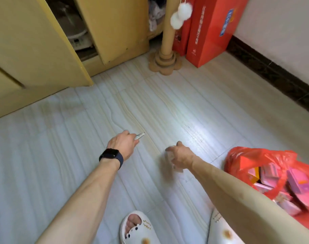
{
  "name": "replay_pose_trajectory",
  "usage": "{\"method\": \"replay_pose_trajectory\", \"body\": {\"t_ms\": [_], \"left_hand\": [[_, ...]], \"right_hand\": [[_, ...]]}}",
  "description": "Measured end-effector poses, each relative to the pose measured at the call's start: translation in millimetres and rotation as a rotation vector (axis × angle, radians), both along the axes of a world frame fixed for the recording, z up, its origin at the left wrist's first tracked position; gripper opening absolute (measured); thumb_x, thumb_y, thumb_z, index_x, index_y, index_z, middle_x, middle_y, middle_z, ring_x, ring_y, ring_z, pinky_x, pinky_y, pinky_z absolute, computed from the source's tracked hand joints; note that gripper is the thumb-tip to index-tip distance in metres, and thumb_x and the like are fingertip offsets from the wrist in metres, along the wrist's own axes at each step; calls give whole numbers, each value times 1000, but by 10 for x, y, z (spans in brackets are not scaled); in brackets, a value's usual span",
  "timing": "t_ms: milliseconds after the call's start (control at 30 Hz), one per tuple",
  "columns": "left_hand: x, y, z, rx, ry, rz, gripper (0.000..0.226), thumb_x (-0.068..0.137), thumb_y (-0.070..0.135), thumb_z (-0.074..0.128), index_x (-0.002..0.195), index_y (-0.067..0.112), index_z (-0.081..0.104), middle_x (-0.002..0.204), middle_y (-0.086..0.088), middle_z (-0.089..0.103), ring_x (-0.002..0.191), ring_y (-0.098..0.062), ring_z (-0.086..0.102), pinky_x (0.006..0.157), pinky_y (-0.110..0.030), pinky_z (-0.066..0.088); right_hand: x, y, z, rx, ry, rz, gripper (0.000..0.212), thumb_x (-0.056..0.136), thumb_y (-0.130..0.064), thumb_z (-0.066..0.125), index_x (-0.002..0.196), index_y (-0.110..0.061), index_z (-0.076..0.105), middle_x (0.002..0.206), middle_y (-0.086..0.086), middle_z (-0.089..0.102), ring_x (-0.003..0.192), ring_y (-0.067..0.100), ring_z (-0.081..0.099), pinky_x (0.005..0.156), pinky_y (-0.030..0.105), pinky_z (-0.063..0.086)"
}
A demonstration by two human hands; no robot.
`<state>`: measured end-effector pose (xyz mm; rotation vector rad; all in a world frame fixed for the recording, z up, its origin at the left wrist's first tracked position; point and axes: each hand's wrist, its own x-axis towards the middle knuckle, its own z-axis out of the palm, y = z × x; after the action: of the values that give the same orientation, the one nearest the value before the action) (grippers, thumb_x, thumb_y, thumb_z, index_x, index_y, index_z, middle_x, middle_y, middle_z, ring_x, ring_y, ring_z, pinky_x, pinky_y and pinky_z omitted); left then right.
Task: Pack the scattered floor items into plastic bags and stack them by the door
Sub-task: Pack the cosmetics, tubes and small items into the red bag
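Observation:
My left hand (123,143), with a dark watch on the wrist, pinches a small silver-white packet (139,136) just above the pale tiled floor. My right hand (179,155) grips a crumpled clear plastic bag (171,158) that hangs blurred below the fingers. A red plastic bag (241,156) stands open on the floor at the right, holding several pink and orange boxes (291,184). Both hands are near the middle of the floor, about a hand's width apart.
A yellow cabinet (113,29) with open doors stands at the back left. A cardboard post (167,55) with white pompoms and two red gift boxes (208,32) lean by the back wall. A dark skirting (273,74) runs along the right wall. My white slippers (139,231) are at the bottom.

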<state>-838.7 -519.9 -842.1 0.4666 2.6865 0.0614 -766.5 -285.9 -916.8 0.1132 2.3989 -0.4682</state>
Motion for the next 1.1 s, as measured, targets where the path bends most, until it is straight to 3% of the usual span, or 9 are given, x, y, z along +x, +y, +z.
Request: {"method": "replay_pose_trajectory", "body": {"t_ms": [100, 267, 433, 633, 767, 867, 967, 1033, 1100], "left_hand": [[14, 201, 659, 59, 102, -23, 34, 102, 44, 39, 114, 22, 62, 108, -4, 53, 101, -31, 59, 76, -37, 44], [257, 880, 1533, 205, 227, -156, 32, 100, 47, 41, 112, 25, 62, 100, -1, 50, 100, -32, 59, 75, -37, 45], [744, 1741, 2028, 352, 344, -369, 31, 100, 46, 43, 114, 25, 61, 103, 0, 53, 96, -26, 57, 74, -34, 45], [1496, 2652, 1901, 467, 229, -538, 35, 99, 49, 39, 119, 28, 59, 110, 3, 55, 97, -25, 59, 79, -39, 50], [2047, 3207, 1554, 590, -25, -505, 42, 97, 54, 36, 86, 19, 57, 90, -1, 59, 87, -27, 58, 76, -41, 50], [2362, 3482, 1321, 522, -43, -614, 34, 99, 46, 37, 88, 19, 55, 96, -4, 62, 90, -29, 59, 73, -38, 46], [2486, 3583, 1013, 357, 168, -812, 28, 96, 36, 43, 102, 15, 61, 106, -6, 64, 100, -29, 58, 84, -41, 41], [2442, 3618, 844, 256, 307, -938, 22, 86, 37, 59, 95, 19, 66, 97, -1, 68, 95, -23, 61, 85, -39, 38], [2366, 3633, 710, 218, 414, -997, 32, 78, 39, 72, 102, 19, 70, 109, -4, 69, 109, -24, 61, 96, -43, 32]], "right_hand": [[-102, 319, 455, 108, 73, 69, 48, 81, -11, 58, 122, -36, 59, 121, 0, 50, 102, 25, 58, 85, 39, 55], [-42, 970, 1845, 153, 313, 136, 41, 86, -15, 56, 126, -25, 62, 111, 1, 56, 114, 21, 52, 88, 27, 44], [696, 1712, 2678, 22, 501, -44, 29, 79, -16, 66, 108, -20, 66, 104, -9, 63, 96, 17, 54, 84, 28, 41], [2079, 2227, 2332, -394, 692, -870, 23, 76, -33, 74, 98, -39, 71, 88, -13, 72, 81, 13, 70, 75, 37, 60], [2820, 2130, 1851, -415, 783, -1137, 19, 81, -19, 75, 93, -33, 72, 94, -19, 72, 90, 4, 68, 88, 40, 55], [3102, 2003, 1550, -347, 637, -1179, 22, 79, -20, 72, 89, -39, 69, 95, -18, 71, 90, 0, 65, 81, 26, 50], [3175, 2033, 1333, -160, 586, -1076, 26, 82, -19, 69, 88, -43, 62, 95, -24, 64, 103, 10, 59, 83, 22, 40], [3183, 2090, 1289, -123, 581, -1015, 33, 84, -17, 66, 106, -42, 63, 104, -22, 61, 108, 14, 58, 90, 25, 44], [3186, 2187, 1272, -82, 563, -938, 43, 84, -22, 61, 120, -45, 60, 118, -14, 60, 109, 12, 59, 92, 30, 50]]}}
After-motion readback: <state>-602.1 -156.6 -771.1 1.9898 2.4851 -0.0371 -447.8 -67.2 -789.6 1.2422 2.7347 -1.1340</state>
